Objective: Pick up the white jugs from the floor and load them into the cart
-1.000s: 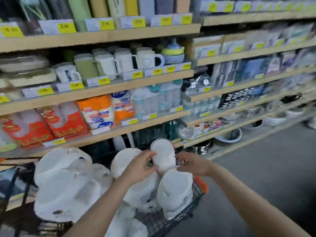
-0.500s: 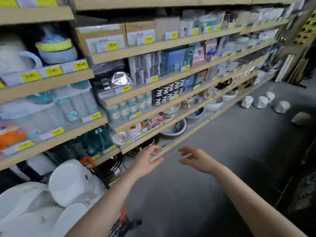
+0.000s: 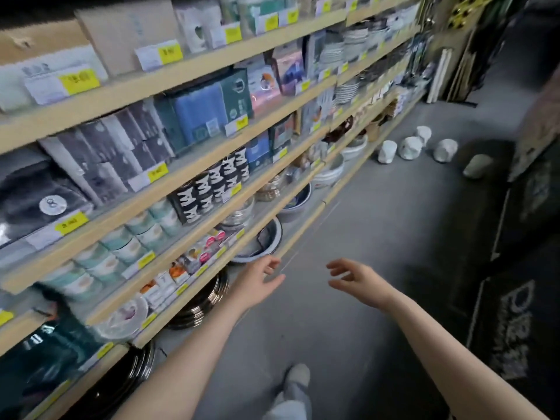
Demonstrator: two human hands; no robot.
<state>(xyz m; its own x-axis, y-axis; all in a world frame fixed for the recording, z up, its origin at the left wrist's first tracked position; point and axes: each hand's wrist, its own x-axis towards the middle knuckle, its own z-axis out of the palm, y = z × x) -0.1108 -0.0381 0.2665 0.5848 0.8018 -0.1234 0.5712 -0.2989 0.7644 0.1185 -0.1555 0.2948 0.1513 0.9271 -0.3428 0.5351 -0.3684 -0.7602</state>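
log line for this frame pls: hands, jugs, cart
left hand: open, holds nothing | right hand: open, holds nothing | white jugs: on floor down the aisle, beyond both hands | cart: not in view

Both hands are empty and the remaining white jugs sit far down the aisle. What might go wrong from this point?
1. The white jugs lie scattered on the floor, some tipped; a hurried grab may knock one rolling.
2. The left hand passes close to the shelf edge and could brush the stacked bowls.
3. The right hand is equally empty; carrying several jugs per trip risks a drop.
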